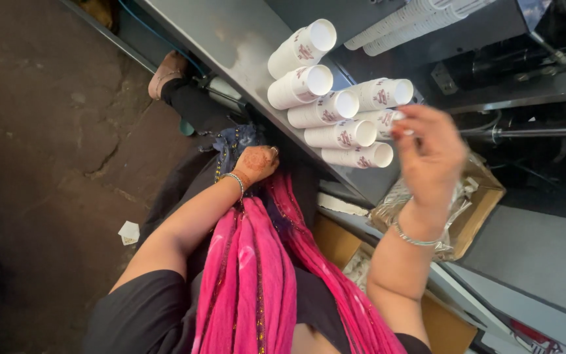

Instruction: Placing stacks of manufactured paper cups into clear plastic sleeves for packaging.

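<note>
Several short stacks of white paper cups (335, 108) with a red print lie on their sides on a grey metal counter (230, 39). My right hand (427, 154) hovers over the right end of the stacks, fingertips pinched at the rim of one cup (386, 121). My left hand (257, 162), with dark patterned markings and a ring, rests closed in my lap against dark cloth below the counter edge. A silver bracelet circles each wrist. A pink scarf (257, 275) hangs down my front.
Long sleeves of stacked white cups (414, 19) lie at the top right on a dark machine. An open cardboard box (473, 203) with clear plastic wrap sits under my right wrist. A foot in a sandal (165, 72) rests on the brown floor.
</note>
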